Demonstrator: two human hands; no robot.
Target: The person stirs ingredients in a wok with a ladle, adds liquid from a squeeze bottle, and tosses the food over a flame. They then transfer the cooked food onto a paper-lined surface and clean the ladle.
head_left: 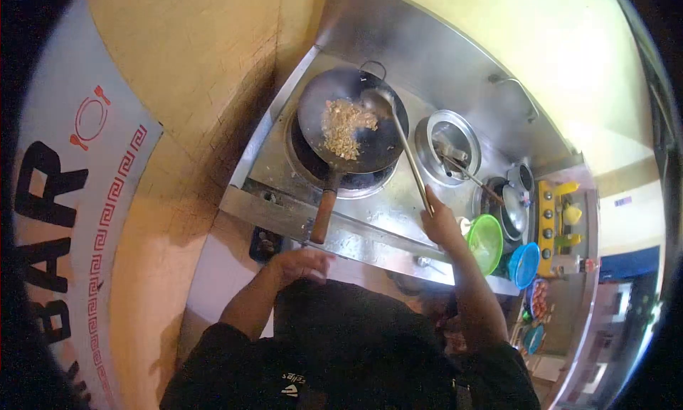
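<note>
A long stainless-steel bench [370, 214] with a raised steel back runs along the wall; a dark round wok with a wooden handle [353, 129] sits on its burner ring, holding chopped fried food; beside it stands a round steel pot [448, 141] with utensils inside; further along sit a small steel pan [514, 209], a green plastic bowl [486, 242] and a blue plastic bowl [525, 265], close together.

The right hand [441, 225] is gripping the long handle of a ladle [388, 115], whose bowl is resting at the wok's [352, 122] two o'clock rim, beside the fried food [343, 129]. The left hand [302, 264] is hovering just below the wok handle [324, 211], not touching it. A green bowl [487, 243] is sitting at three o'clock of the right hand on the steel surface [377, 211].
</note>
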